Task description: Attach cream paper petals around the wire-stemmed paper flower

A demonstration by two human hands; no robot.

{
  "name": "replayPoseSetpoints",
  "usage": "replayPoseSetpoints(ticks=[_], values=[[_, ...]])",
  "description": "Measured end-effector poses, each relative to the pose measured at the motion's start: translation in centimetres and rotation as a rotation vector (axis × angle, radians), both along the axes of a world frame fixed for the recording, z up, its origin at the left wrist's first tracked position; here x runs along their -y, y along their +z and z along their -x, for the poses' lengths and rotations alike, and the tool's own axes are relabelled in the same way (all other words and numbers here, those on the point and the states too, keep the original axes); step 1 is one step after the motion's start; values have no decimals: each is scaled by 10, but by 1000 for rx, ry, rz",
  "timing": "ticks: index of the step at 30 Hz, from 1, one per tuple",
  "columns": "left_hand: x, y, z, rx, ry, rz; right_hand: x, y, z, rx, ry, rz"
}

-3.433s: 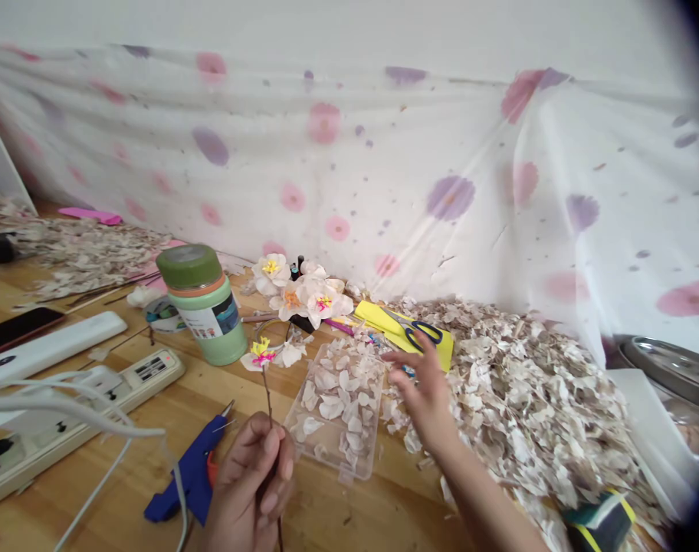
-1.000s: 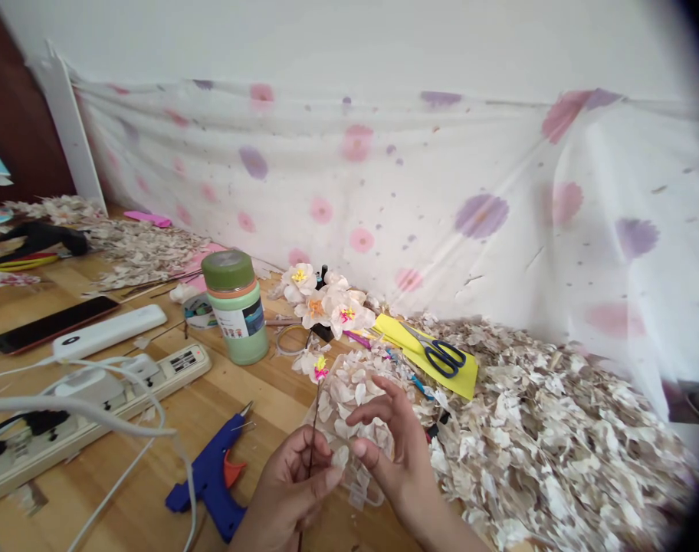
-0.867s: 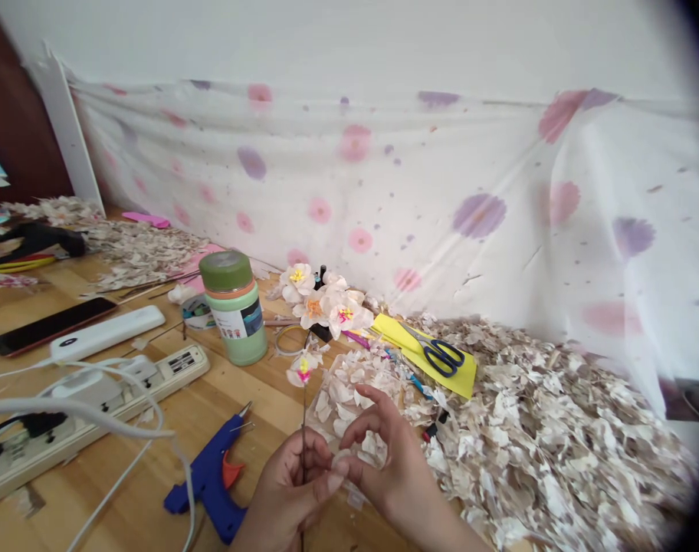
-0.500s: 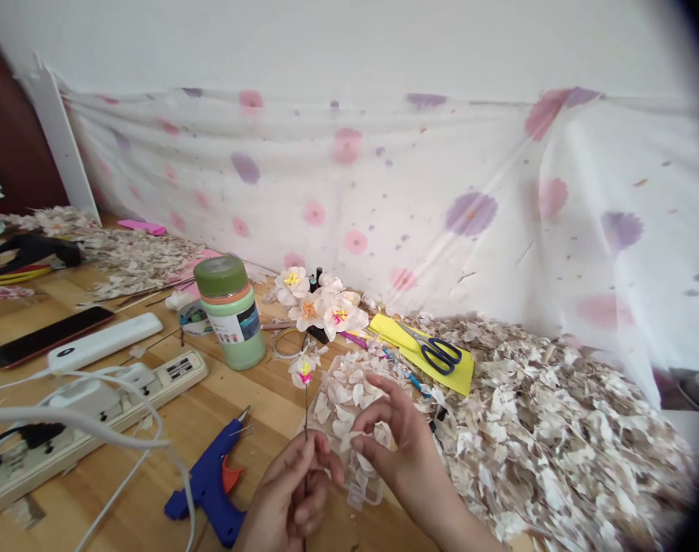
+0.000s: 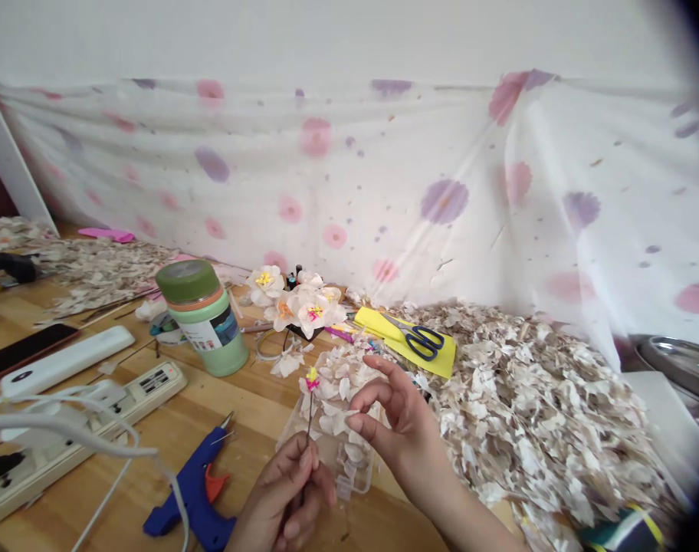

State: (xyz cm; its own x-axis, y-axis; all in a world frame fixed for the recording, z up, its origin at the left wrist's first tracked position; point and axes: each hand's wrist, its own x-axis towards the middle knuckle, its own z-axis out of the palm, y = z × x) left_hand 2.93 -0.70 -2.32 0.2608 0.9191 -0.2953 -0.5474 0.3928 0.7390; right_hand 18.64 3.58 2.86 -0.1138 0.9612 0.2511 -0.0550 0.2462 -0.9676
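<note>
A: Where is the thin dark wire stem with yellow-pink tip point(image 5: 309, 414)?
B: Upright, in the closed grip of the left hand point(image 5: 289, 498). The right hand point(image 5: 401, 429) hovers just beside it; its grip is unclear.

Bright, soft, even light is spread over everything. Only faint shadows are cast on the table point(image 5: 257, 406). A sheen is carried by the spotted sheet point(image 5: 384, 192) at twelve o'clock. From one to five o'clock the edge is darkened and smeared. The left hand point(image 5: 286, 498) at six o'clock is slightly blurred.
</note>
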Motion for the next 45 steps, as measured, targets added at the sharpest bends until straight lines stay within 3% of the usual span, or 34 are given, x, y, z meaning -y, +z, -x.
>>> replayPoseSetpoints(ticks=[4,17,24,31,45], values=[[3,-9,-4,12,-89,-22,2,0,1,57,-17,-26],[2,-10,-15,-150,33,26,4,-4,5,99,-137,-214],[3,-7,-14,-173,-3,29,4,-7,6,105,-146,-209],[5,-13,-12,-196,-52,-14,-1,-8,6,211,-209,-242],[7,-14,-11,-208,-90,-42,-4,-17,5,416,-294,-460]])
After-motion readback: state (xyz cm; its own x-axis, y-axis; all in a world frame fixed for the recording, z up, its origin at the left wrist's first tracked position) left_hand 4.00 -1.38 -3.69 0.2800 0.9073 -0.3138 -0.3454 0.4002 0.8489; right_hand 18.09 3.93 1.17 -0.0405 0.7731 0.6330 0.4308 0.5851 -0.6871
